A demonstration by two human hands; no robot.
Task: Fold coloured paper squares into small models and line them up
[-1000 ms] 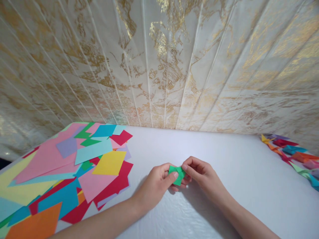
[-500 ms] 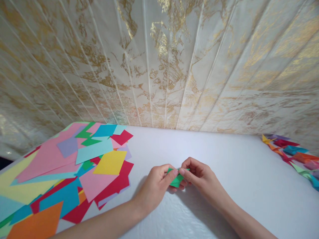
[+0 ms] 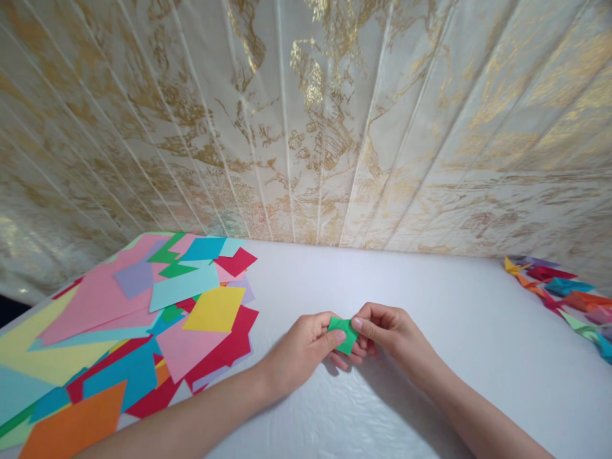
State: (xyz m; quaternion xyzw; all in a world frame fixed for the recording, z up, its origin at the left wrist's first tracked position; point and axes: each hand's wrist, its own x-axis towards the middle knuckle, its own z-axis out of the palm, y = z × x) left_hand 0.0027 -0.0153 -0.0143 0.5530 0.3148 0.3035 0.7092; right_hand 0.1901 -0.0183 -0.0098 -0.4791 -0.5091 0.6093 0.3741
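Currently, the small folded green paper (image 3: 347,347) shows more of its face than half a second ago, when your thumbs nearly met along its upper edge; they now stand apart. Your left hand (image 3: 302,347) grips its left side, thumb pressed on the front, fingers extended behind. Your right hand (image 3: 391,328) pinches the upper right corner between thumb and bent fingers. The paper is over the white tabletop (image 3: 430,287), between the loose coloured sheets (image 3: 215,310) on your left and the folded paper pieces (image 3: 568,286) on your right.
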